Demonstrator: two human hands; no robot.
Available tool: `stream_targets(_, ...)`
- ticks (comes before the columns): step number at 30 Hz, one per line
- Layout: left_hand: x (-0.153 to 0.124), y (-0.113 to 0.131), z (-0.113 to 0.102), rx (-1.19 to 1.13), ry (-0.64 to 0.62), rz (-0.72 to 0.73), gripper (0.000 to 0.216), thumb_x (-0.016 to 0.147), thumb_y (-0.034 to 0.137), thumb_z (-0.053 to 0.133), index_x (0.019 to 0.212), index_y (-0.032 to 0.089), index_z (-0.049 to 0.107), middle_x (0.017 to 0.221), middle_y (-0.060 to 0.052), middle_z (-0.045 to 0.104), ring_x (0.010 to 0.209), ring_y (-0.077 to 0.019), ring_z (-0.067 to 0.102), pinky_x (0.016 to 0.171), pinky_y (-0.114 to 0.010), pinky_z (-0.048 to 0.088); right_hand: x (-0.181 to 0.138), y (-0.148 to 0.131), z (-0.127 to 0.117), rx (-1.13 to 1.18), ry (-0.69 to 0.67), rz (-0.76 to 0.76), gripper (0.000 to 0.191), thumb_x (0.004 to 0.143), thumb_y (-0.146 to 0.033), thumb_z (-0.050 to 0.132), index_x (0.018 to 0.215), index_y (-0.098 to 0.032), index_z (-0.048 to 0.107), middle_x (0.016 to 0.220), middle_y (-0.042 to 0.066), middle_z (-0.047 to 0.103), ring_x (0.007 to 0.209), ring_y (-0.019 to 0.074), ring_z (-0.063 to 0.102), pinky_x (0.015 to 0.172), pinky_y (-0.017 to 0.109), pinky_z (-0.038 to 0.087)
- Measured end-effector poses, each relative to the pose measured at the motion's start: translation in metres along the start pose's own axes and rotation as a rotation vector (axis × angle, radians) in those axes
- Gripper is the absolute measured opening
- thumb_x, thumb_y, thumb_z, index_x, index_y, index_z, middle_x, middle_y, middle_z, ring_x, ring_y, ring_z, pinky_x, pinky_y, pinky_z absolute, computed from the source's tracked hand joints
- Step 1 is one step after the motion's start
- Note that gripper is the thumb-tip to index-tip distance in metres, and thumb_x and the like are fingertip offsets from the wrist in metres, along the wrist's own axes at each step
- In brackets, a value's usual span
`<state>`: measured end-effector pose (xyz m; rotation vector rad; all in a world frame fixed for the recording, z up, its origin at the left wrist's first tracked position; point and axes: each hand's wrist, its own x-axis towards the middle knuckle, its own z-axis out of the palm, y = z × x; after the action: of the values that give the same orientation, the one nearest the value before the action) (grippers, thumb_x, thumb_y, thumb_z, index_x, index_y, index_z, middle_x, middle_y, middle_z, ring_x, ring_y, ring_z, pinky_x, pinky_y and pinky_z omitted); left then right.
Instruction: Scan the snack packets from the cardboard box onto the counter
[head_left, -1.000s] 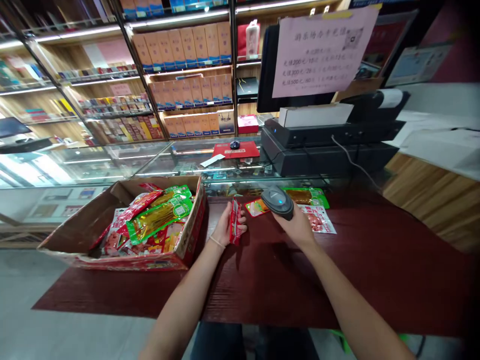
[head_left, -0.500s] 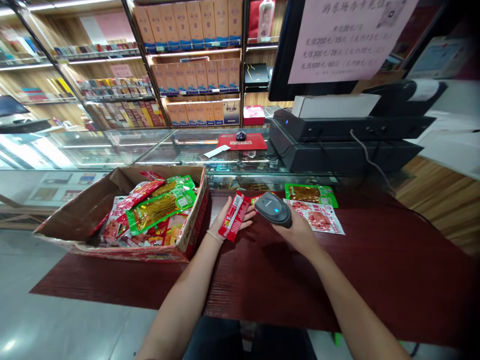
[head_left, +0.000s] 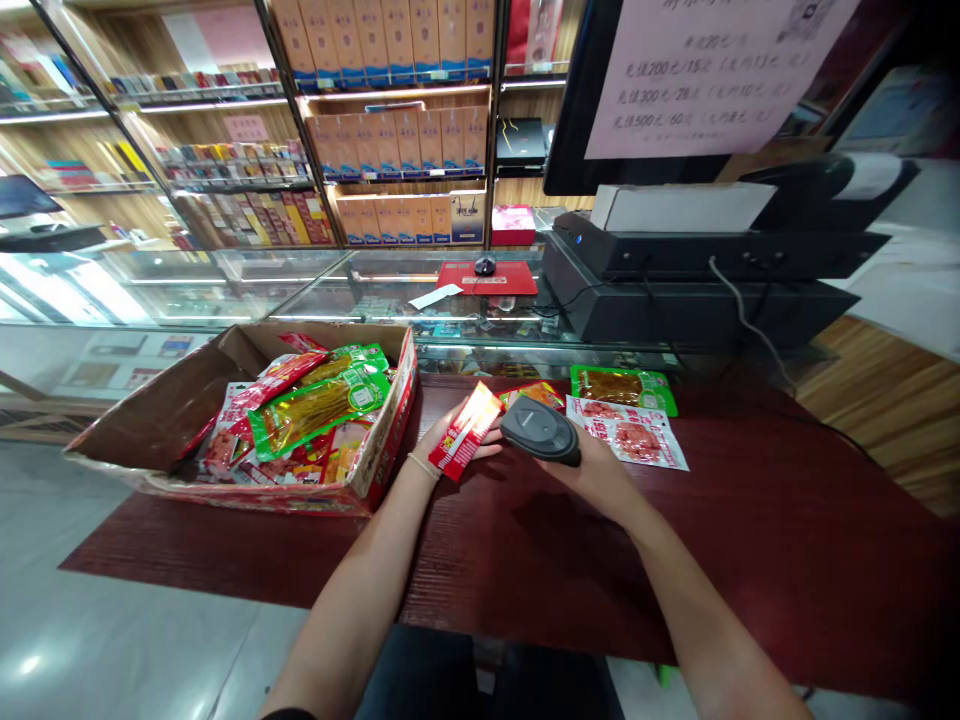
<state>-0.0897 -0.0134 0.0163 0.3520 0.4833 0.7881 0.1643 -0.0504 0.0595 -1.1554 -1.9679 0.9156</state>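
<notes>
A dark red, wood-grained bench point(head_left: 750, 540) fills the foreground of a shop. The left hand point(head_left: 442, 442) is closed around a red snack packet point(head_left: 466, 432), held tilted just above the bench beside a cardboard box point(head_left: 150, 420) of packets. The right hand point(head_left: 600, 475) grips a barcode scanner point(head_left: 540, 430) right next to that packet. Behind stand a glass display counter point(head_left: 247, 290), a cash register point(head_left: 675, 290) and stocked shelves point(head_left: 390, 130).

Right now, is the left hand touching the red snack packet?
Touching. The head view shows the left hand curled behind the red packet, holding it tilted. The right hand holds the scanner beside it.
</notes>
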Motion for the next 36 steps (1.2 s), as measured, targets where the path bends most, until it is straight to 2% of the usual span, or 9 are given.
stream_targets(3,-0.003,-0.003,0.007,0.034,0.021,0.067,0.057,0.096,0.052,0.042,0.136,0.012,0.052,0.121,-0.018,0.067,0.105,-0.0256,0.068,0.086,-0.040,0.055,0.002,0.002,-0.004,0.015,0.090,0.010,0.048,0.079,-0.036,0.070,0.125,-0.026,0.059,0.119,0.005,0.070,0.107,0.0255,0.066,0.091,0.037,0.052)
stream_targets(6,-0.001,-0.006,0.019,0.181,0.168,0.266,0.051,0.092,0.051,0.051,0.128,0.015,0.060,0.131,-0.015,0.062,0.107,-0.0219,0.066,0.083,-0.033,0.056,0.004,0.005,-0.016,-0.020,0.298,0.083,0.041,0.079,-0.044,0.070,0.114,-0.023,0.063,0.108,0.007,0.073,0.098,0.0266,0.069,0.083,0.037,0.053)
stream_targets(11,0.028,-0.007,0.046,0.906,0.492,0.634,0.054,0.078,0.033,0.072,0.130,0.021,0.059,0.139,-0.010,0.057,0.126,-0.0274,0.054,0.101,-0.040,0.047,0.006,0.019,-0.043,0.069,0.590,0.223,0.039,0.078,-0.049,0.068,0.103,-0.020,0.066,0.075,0.006,0.071,0.064,0.0242,0.067,0.057,0.034,0.052)
stream_targets(16,0.083,-0.014,0.059,1.626,0.325,0.708,0.062,0.074,0.026,0.075,0.133,0.020,0.056,0.138,-0.016,0.056,0.132,-0.0345,0.046,0.115,-0.048,0.027,0.006,0.025,-0.055,0.198,0.674,0.283,0.039,0.077,-0.054,0.067,0.095,-0.020,0.065,0.064,0.004,0.065,0.044,0.0190,0.054,0.042,0.032,0.044)
stream_targets(19,0.113,-0.022,0.053,1.780,0.248,0.653,0.055,0.078,0.025,0.070,0.131,0.020,0.055,0.133,-0.018,0.059,0.128,-0.0357,0.050,0.113,-0.051,0.028,0.006,0.025,-0.058,0.188,0.706,0.278,0.042,0.075,-0.055,0.068,0.098,-0.020,0.066,0.070,0.006,0.068,0.050,0.0207,0.059,0.046,0.033,0.048)
stream_targets(23,0.134,-0.023,0.044,1.927,0.185,0.673,0.044,0.087,0.034,0.062,0.129,0.020,0.056,0.147,-0.016,0.048,0.137,-0.0318,0.043,0.116,-0.050,0.025,0.007,0.029,-0.059,0.165,0.765,0.192,0.046,0.074,-0.053,0.069,0.106,-0.021,0.066,0.071,0.004,0.070,0.067,0.0245,0.068,0.058,0.033,0.053)
stream_targets(29,0.136,-0.016,0.049,2.337,0.168,0.549,0.049,0.091,0.040,0.058,0.136,0.023,0.051,0.154,-0.012,0.041,0.142,-0.0318,0.036,0.117,-0.060,0.019,0.009,0.032,-0.057,0.118,0.801,0.152,0.042,0.073,-0.051,0.071,0.102,-0.020,0.066,0.075,0.006,0.071,0.075,0.0263,0.069,0.065,0.035,0.053)
stream_targets(33,0.121,-0.019,0.063,2.240,0.181,0.635,0.055,0.090,0.032,0.060,0.142,0.019,0.047,0.150,-0.015,0.045,0.138,-0.0289,0.044,0.115,-0.046,0.033,0.006,0.024,-0.056,0.121,0.786,0.181,0.030,0.074,-0.049,0.069,0.084,-0.021,0.066,0.062,0.003,0.065,0.058,0.0217,0.062,0.056,0.033,0.048)
stream_targets(36,0.089,-0.013,0.082,2.086,0.232,0.769,0.047,0.092,0.025,0.055,0.138,0.014,0.052,0.139,-0.014,0.057,0.128,-0.0245,0.054,0.110,-0.036,0.041,0.006,0.014,-0.052,0.119,0.758,0.211,0.030,0.074,-0.050,0.069,0.068,-0.021,0.061,0.049,0.000,0.058,0.044,0.0175,0.052,0.049,0.031,0.043)
